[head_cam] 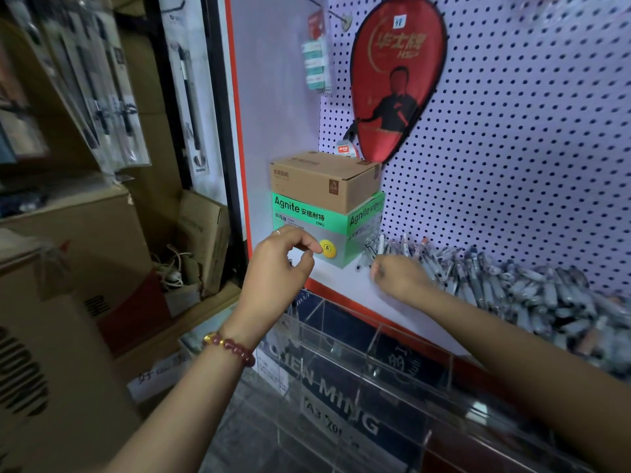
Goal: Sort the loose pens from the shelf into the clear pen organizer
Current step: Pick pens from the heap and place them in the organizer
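Observation:
A long heap of loose grey pens [512, 288] lies on the white shelf [345, 285] against the pegboard, running off to the right. My right hand [399, 278] is at the heap's left end with its back towards me. Its curled fingers grip a pen, most of which the hand hides. My left hand [283, 261] hovers above the shelf in front of the green box, fingers curled and thumb against the index finger, with nothing visible in it. The clear pen organizer [374, 339], split by dividers, stands below the shelf's front edge under my forearms.
A green Agnite box [307, 216] with a brown carton [321, 179] on top stands at the shelf's left end. A red paddle cover [392, 76] hangs on the pegboard. Cardboard boxes [85, 240] and packaged goods fill the left side.

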{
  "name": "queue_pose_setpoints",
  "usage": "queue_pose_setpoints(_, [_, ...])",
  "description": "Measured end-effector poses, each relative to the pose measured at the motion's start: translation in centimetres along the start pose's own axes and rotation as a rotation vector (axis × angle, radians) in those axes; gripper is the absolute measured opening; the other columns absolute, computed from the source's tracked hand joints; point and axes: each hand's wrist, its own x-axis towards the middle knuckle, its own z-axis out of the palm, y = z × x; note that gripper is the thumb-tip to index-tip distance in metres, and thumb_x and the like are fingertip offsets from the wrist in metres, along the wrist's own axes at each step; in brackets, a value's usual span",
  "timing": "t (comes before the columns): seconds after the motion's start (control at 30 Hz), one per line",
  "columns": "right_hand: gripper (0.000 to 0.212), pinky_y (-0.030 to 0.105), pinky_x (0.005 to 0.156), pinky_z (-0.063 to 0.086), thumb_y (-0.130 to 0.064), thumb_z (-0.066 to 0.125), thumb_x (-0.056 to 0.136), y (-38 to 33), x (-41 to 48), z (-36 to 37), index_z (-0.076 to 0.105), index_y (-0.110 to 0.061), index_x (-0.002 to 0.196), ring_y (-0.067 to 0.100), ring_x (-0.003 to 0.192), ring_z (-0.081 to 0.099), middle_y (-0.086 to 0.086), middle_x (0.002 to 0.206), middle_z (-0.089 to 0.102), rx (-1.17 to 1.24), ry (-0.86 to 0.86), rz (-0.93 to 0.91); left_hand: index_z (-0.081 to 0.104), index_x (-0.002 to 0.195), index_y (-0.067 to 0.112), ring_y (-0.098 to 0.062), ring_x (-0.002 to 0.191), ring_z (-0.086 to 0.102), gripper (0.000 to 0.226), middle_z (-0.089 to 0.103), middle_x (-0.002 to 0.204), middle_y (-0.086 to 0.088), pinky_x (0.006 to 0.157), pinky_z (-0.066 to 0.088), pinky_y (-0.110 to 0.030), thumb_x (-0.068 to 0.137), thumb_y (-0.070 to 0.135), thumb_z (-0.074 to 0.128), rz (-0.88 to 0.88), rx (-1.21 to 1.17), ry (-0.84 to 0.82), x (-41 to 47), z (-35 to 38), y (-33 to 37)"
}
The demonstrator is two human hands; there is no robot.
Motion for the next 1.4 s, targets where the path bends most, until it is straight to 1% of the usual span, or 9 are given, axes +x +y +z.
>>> queue_pose_setpoints(0.23, [0.027, 0.040, 0.095, 0.046, -0.014, 0.036, 0.099, 0.8, 0.1, -1.8, 0.063, -0.017, 0.098, 0.012, 0.058, 0.055, -0.007, 0.062, 0.056, 0.058, 0.194, 0.042, 0.065, 0.079, 0.018, 0.015, 0.084, 0.051, 0.023, 0.058, 0.086, 0.019, 0.070, 0.036, -0.002, 0.086, -0.003, 0.059, -0.003, -0.018, -0.007, -0.1, 0.1, 0.3])
queue_pose_setpoints(0.37, [0.023, 0.030, 0.054, 0.044, -0.014, 0.034, 0.102, -0.7, -1.5, -4.0, 0.057, -0.016, 0.105, 0.011, 0.049, 0.047, -0.005, 0.072, 0.057, 0.568, 0.405, 0.149, 0.059, 0.083, 0.031, 0.006, 0.081, 0.057, 0.031, 0.062, 0.086, 0.021, 0.068, 0.045, -0.013, 0.092, 0.001, 0.054, -0.028, -0.105, -0.025, -0.1, 0.1, 0.9])
queue_pose_setpoints(0.47, [0.018, 0.035, 0.060, 0.045, -0.010, 0.038, 0.101, -3.0, -3.9, -5.7, 0.055, -0.016, 0.101, 0.009, 0.061, 0.051, -0.001, 0.084, 0.063, 0.986, 0.291, 0.063, 0.058, 0.105, 0.024, -0.003, 0.083, 0.064, 0.021, 0.066, 0.094, 0.011, 0.077, 0.050, -0.027, 0.099, 0.008, 0.045, -0.098, -0.279, -0.103, 0.1, 0.3, 1.2])
queue_pose_setpoints(0.63, [0.013, 0.024, 0.066, 0.035, -0.005, 0.047, 0.097, -5.5, -7.1, -6.0, 0.045, -0.016, 0.090, -0.005, 0.052, 0.048, -0.003, 0.075, 0.068, 1.110, -0.026, -0.130, 0.050, 0.121, 0.033, -0.004, 0.095, 0.062, 0.032, 0.052, 0.119, 0.010, 0.086, 0.051, -0.021, 0.100, 0.010, 0.043, -0.126, -0.405, -0.175, 0.0, 1.0, 1.4])
queue_pose_setpoints(0.83, [0.005, 0.016, 0.056, 0.041, -0.022, 0.052, 0.096, -5.3, -6.0, -5.5, 0.054, -0.018, 0.096, 0.001, 0.051, 0.050, -0.001, 0.070, 0.071, 0.983, -0.261, -0.217, 0.056, 0.114, 0.010, -0.003, 0.077, 0.067, 0.026, 0.056, 0.107, -0.007, 0.078, 0.054, -0.023, 0.098, -0.004, 0.041, -0.266, -0.572, -0.041, 0.4, 1.2, 1.6])
queue_pose_setpoints(0.93, [0.017, 0.027, 0.066, 0.050, -0.020, 0.054, 0.096, -2.8, -2.9, -3.7, 0.061, -0.019, 0.080, 0.004, 0.055, 0.057, -0.002, 0.065, 0.065, 0.510, -0.038, -0.079, 0.058, 0.106, 0.015, 0.000, 0.063, 0.062, 0.025, 0.054, 0.098, -0.002, 0.071, 0.054, -0.023, 0.098, -0.002, 0.042, -0.254, -0.535, -0.032, 0.4, 0.8, 1.7])
queue_pose_setpoints(1.07, [0.035, 0.040, 0.091, 0.047, -0.033, 0.057, 0.093, -2.1, -1.3, -1.9, 0.063, -0.005, 0.074, 0.019, 0.079, 0.068, 0.010, 0.075, 0.067, -0.050, -0.182, -0.007, 0.059, 0.111, 0.015, 0.001, 0.057, 0.059, 0.024, 0.059, 0.097, 0.002, 0.061, 0.049, -0.013, 0.096, 0.000, 0.047, -0.236, -0.483, -0.025, 0.6, 0.5, 1.6])
queue_pose_setpoints(1.17, [0.041, 0.039, 0.095, 0.043, -0.049, 0.052, 0.093, -3.3, -1.1, -1.9, 0.049, -0.014, 0.071, 0.017, 0.089, 0.064, -0.003, 0.068, 0.050, -0.315, -0.140, -0.004, 0.060, 0.111, 0.015, 0.001, 0.058, 0.061, 0.021, 0.059, 0.100, 0.003, 0.059, 0.049, -0.013, 0.096, 0.004, 0.050, -0.264, -0.473, -0.014, 0.7, 0.3, 1.3])
queue_pose_setpoints(1.4, [0.036, 0.028, 0.069, 0.040, -0.024, 0.060, 0.086, -1.6, -0.2, -1.3, 0.045, -0.015, 0.054, 0.009, 0.053, 0.045, -0.005, 0.054, 0.043, -0.035, -0.201, 0.168, 0.061, 0.111, 0.010, -0.001, 0.060, 0.064, 0.017, 0.058, 0.103, 0.000, 0.059, 0.051, -0.016, 0.097, 0.009, 0.052, -0.307, -0.451, 0.024, 0.8, 0.3, 1.1])
